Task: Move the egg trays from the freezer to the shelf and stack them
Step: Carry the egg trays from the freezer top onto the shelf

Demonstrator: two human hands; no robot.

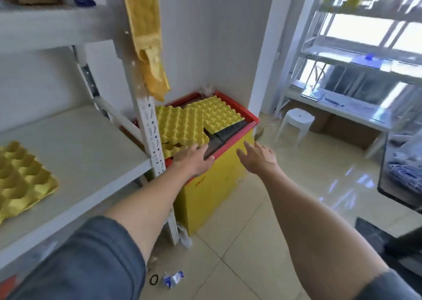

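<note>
Two yellow egg trays lie on top of the chest freezer [212, 185], which is yellow with a red rim: a near tray [180, 126] and a far tray [217, 114] overlapping it. My left hand [194, 160] reaches over the freezer's front rim, fingers straight, at the near tray's front edge. My right hand [258, 155] hovers open above the freezer's front right corner and holds nothing. Another yellow egg tray [20, 178] lies on the white shelf [91, 153] at the left.
A perforated white shelf post [153, 137] stands between the shelf and the freezer. Yellow trays [146, 32] hang upright beside it. A white stool [294, 126] and a second shelving unit [365, 71] stand at the right. Litter [173, 279] lies on the tiled floor.
</note>
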